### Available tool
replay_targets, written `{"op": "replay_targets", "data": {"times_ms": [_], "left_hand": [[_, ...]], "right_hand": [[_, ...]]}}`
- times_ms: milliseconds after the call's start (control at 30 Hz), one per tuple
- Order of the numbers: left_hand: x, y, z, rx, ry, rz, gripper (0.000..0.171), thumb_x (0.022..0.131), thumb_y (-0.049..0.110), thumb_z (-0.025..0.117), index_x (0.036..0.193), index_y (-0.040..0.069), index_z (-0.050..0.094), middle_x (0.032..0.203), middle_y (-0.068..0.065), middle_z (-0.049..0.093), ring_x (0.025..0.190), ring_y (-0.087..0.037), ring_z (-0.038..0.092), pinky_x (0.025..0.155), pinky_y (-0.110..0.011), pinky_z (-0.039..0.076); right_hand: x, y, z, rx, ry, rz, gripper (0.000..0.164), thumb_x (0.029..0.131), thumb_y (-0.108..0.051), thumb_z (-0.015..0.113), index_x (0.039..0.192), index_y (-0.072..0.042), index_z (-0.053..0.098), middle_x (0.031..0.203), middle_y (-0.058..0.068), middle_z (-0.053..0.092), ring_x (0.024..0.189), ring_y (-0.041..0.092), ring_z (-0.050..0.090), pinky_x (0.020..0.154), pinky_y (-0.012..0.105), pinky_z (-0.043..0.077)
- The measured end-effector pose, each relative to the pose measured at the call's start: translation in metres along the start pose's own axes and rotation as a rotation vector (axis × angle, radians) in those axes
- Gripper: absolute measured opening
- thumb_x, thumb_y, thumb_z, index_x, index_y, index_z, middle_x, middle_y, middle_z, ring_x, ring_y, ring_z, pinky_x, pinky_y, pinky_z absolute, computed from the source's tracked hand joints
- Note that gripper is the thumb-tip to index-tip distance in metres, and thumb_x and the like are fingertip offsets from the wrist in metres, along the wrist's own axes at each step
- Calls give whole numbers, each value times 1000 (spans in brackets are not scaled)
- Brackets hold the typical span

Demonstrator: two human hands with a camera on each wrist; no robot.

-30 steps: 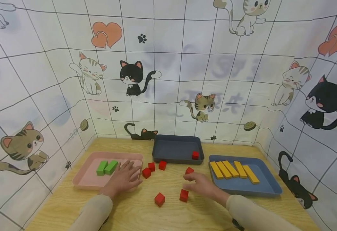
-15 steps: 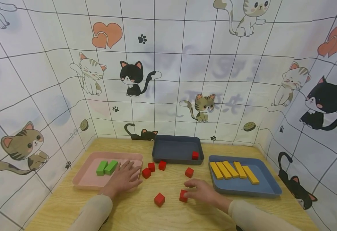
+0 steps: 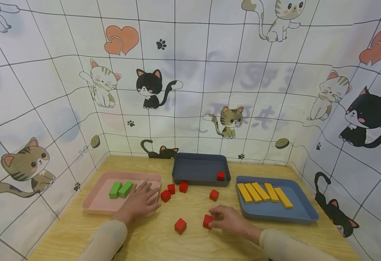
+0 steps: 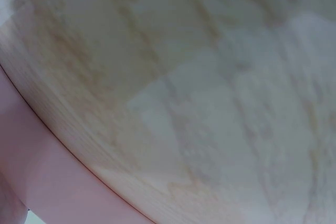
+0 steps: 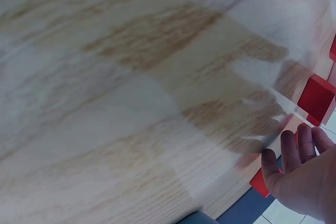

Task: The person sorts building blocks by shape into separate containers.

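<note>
My right hand (image 3: 231, 220) reaches in from the right, low over the table. Its thumb is right at the side of a red cube (image 3: 206, 221), and the index finger arches above that cube's far edge. In the right wrist view the fingers (image 5: 290, 148) are loosely bent, with red showing behind them. A second red cube (image 3: 180, 226) sits to the left, and another (image 3: 214, 195) lies farther back. My left hand (image 3: 139, 201) spreads over the right side of the pink tray (image 3: 94, 203), beside two green blocks (image 3: 125, 189), holding nothing.
A dark tray (image 3: 195, 168) at the back contains one red cube (image 3: 221, 175). In front of it are several red cubes (image 3: 166, 195). At right, a blue tray (image 3: 299, 204) bears several yellow bars (image 3: 261, 191). A cat-patterned sheet (image 3: 190, 79) encloses the table.
My right hand has come nearer from beside the farther red cube to the closer one, uncovering the former. The left hand and the cubes have stayed in place.
</note>
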State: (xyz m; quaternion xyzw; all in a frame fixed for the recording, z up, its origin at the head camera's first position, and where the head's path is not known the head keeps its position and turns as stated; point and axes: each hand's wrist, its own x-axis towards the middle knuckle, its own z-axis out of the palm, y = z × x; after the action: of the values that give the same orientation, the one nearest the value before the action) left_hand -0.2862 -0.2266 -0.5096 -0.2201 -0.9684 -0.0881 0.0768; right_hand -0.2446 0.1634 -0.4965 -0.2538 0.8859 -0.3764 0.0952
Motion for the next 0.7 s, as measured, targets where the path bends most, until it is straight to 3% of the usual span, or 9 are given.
{"op": "replay_targets", "data": {"times_ms": [200,700], "left_hand": [[-1,0,-1,7,4,5,66,92,60,53,144,20,53,148,-18,45,142,-42,29,108,-71,18],[-1,2,-4,12,-10,-3,66,92,60,54,144,20,53,148,-18,45,142,-43,29,109,-70,18]], "right_hand": [[1,2,2,-69,1,-14,50,83,-37,80,120,-5,69,111,0,69,105,23,64,91,43,51],[2,0,4,-73,-15,-22,39,82,-35,81,113,-13,72,105,-8,68,99,17,64,87,38,51]]}}
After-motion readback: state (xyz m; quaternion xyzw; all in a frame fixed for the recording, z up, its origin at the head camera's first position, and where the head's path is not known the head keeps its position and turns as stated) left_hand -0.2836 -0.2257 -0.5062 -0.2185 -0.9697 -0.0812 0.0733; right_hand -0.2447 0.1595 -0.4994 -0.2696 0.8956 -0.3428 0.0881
